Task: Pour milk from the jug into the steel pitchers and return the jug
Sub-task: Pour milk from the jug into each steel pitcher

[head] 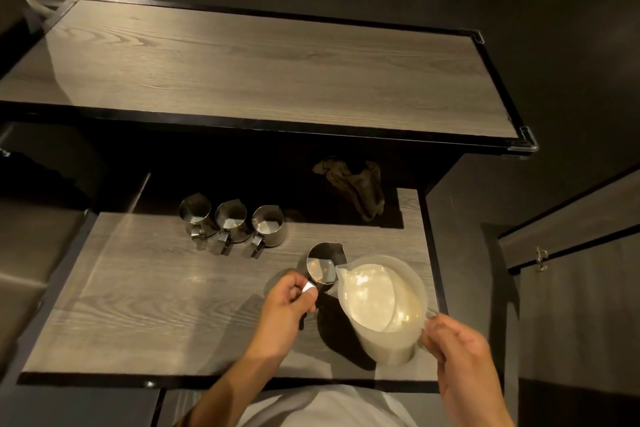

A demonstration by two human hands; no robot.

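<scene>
A translucent plastic jug (381, 302) of milk is tilted to the left, its spout resting over the rim of a steel pitcher (322, 263). My right hand (457, 354) grips the jug's handle at the lower right. My left hand (287, 308) pinches the handle of that pitcher from below. Three more steel pitchers stand in a row behind it: the left pitcher (195, 211), the middle pitcher (231, 220) and the right pitcher (268, 224), which seems to have pale liquid inside. All rest on the lower wooden counter (156, 305).
A crumpled brown cloth (356, 187) lies on a dark mat at the back right of the counter. A raised wooden bar top (242, 62) runs behind. A cabinet door with a latch (540, 258) stands at the right.
</scene>
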